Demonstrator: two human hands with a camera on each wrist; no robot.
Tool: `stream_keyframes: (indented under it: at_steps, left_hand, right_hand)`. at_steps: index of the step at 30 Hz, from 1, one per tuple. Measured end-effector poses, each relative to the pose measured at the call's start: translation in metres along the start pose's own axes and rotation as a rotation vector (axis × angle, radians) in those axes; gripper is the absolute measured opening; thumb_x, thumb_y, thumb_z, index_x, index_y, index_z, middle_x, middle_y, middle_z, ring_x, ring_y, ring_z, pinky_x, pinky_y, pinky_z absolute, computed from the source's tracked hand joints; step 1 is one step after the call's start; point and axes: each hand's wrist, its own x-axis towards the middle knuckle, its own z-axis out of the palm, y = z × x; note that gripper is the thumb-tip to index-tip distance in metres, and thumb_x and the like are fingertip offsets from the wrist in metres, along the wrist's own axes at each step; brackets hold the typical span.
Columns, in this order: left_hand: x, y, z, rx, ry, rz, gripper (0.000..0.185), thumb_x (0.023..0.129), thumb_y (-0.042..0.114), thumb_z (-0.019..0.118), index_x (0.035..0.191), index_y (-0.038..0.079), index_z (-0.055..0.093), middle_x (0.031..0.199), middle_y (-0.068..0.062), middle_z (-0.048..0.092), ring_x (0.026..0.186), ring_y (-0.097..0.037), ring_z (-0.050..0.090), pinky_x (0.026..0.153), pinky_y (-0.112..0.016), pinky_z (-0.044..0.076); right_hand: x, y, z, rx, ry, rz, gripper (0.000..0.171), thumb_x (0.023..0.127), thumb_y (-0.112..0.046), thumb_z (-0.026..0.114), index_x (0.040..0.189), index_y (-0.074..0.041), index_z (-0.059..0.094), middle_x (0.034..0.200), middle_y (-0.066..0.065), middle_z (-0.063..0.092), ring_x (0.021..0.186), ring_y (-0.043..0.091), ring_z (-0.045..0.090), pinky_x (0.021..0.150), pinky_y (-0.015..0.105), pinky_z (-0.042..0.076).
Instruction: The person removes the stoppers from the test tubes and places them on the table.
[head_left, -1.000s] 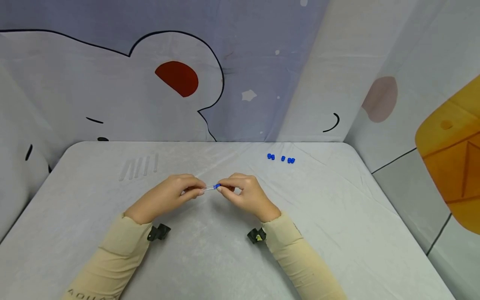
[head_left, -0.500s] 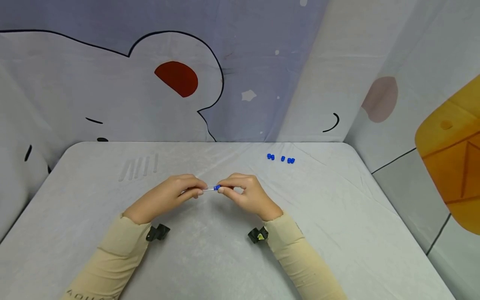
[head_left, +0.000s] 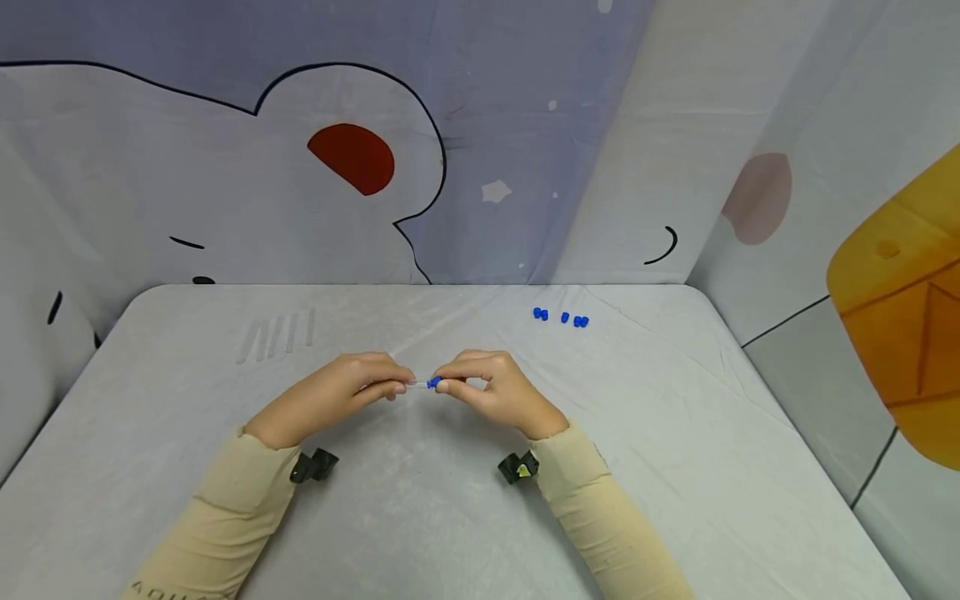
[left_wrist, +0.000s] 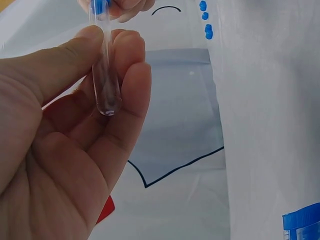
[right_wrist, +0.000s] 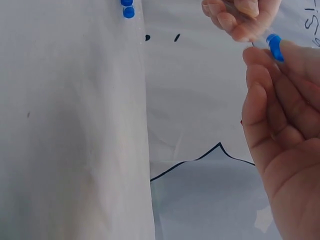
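Observation:
Between the two hands, above the middle of the table, is a clear round-bottomed test tube (left_wrist: 106,75) with a blue cap (head_left: 434,382) at its end. My left hand (head_left: 348,390) pinches the tube's body between thumb and fingers; the rounded bottom points into the palm in the left wrist view. My right hand (head_left: 495,390) pinches the blue cap with thumb and fingertips, as the right wrist view also shows. How far the cap sits on the tube cannot be made out.
Several clear tubes (head_left: 275,335) lie side by side at the table's back left. Several loose blue caps (head_left: 565,317) lie at the back right. Part of a clear object with a blue top (left_wrist: 302,222) shows at the left wrist view's lower right corner. A printed cloth wall (head_left: 495,100) stands behind.
Both hands have sunk very slightly with the tube and cap, and the right hand's fingers have shifted a little on the cap. The tubes and caps on the table stay put.

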Motion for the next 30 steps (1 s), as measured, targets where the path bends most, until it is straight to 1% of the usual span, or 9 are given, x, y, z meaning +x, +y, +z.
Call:
stream_keyframes:
  at_steps: [4, 8, 14, 18, 22, 26, 30]
  left_hand:
    - [0.0005, 0.0015, -0.0004, -0.019, -0.020, -0.012, 0.021, 0.102, 0.012, 0.062, 0.119, 0.010, 0.074, 0.101, 0.003, 0.069, 0.087, -0.012, 0.064, 0.080, -0.031, 0.054]
    - [0.0003, 0.0021, -0.0006, -0.010, -0.021, -0.019, 0.021, 0.102, 0.012, 0.062, 0.119, 0.008, 0.073, 0.102, 0.003, 0.069, 0.086, -0.009, 0.062, 0.078, -0.031, 0.054]
    - [-0.0003, 0.0018, -0.0003, 0.005, -0.014, -0.047, 0.021, 0.102, 0.012, 0.062, 0.119, 0.006, 0.073, 0.100, 0.000, 0.070, 0.083, -0.005, 0.060, 0.076, -0.030, 0.053]
    - [-0.0003, 0.0023, 0.0004, 0.010, -0.012, -0.052, 0.022, 0.102, 0.013, 0.063, 0.119, 0.003, 0.072, 0.097, -0.002, 0.069, 0.080, -0.005, 0.059, 0.074, -0.031, 0.053]
    - [0.0001, 0.0027, 0.0009, 0.018, -0.002, -0.048, 0.022, 0.102, 0.013, 0.063, 0.119, 0.003, 0.072, 0.094, 0.000, 0.068, 0.078, -0.005, 0.058, 0.073, -0.030, 0.053]
    - [0.0006, 0.0027, 0.0010, 0.013, 0.002, -0.050, 0.021, 0.102, 0.012, 0.063, 0.119, 0.004, 0.072, 0.093, 0.000, 0.068, 0.078, -0.005, 0.057, 0.073, -0.030, 0.052]
    - [0.0009, 0.0026, 0.0006, 0.008, 0.004, -0.057, 0.021, 0.102, 0.012, 0.063, 0.119, 0.004, 0.072, 0.093, 0.000, 0.068, 0.078, -0.006, 0.057, 0.073, -0.030, 0.052]
  right_hand:
    - [-0.0005, -0.0003, -0.0024, 0.016, -0.036, 0.002, 0.012, 0.094, -0.002, 0.072, 0.104, 0.000, 0.078, 0.096, 0.005, 0.075, 0.085, 0.011, 0.068, 0.072, 0.028, 0.055]
    - [-0.0007, -0.0009, -0.0023, 0.019, -0.038, 0.030, 0.013, 0.095, -0.005, 0.071, 0.106, -0.002, 0.078, 0.096, 0.002, 0.075, 0.085, 0.010, 0.067, 0.073, 0.028, 0.055]
    - [-0.0008, 0.0000, -0.0004, -0.006, 0.010, 0.069, 0.013, 0.095, -0.008, 0.073, 0.107, -0.007, 0.078, 0.094, -0.002, 0.074, 0.083, 0.008, 0.066, 0.077, 0.028, 0.056]
    - [-0.0004, -0.0003, 0.0013, -0.001, 0.038, 0.095, 0.015, 0.094, -0.006, 0.074, 0.108, -0.004, 0.077, 0.096, 0.001, 0.075, 0.084, 0.010, 0.067, 0.077, 0.029, 0.056]
    - [0.0000, -0.0017, 0.0024, 0.020, 0.064, 0.121, 0.015, 0.094, -0.005, 0.074, 0.108, -0.002, 0.076, 0.098, 0.005, 0.075, 0.084, 0.013, 0.066, 0.075, 0.030, 0.056]
    - [0.0000, -0.0020, 0.0031, 0.046, 0.077, 0.122, 0.013, 0.094, -0.004, 0.073, 0.106, -0.003, 0.075, 0.098, 0.006, 0.074, 0.083, 0.014, 0.065, 0.074, 0.031, 0.055]
    - [-0.0007, 0.0005, 0.0033, 0.043, 0.081, 0.105, 0.013, 0.094, -0.003, 0.073, 0.106, -0.005, 0.076, 0.098, 0.005, 0.074, 0.083, 0.013, 0.065, 0.074, 0.030, 0.055]
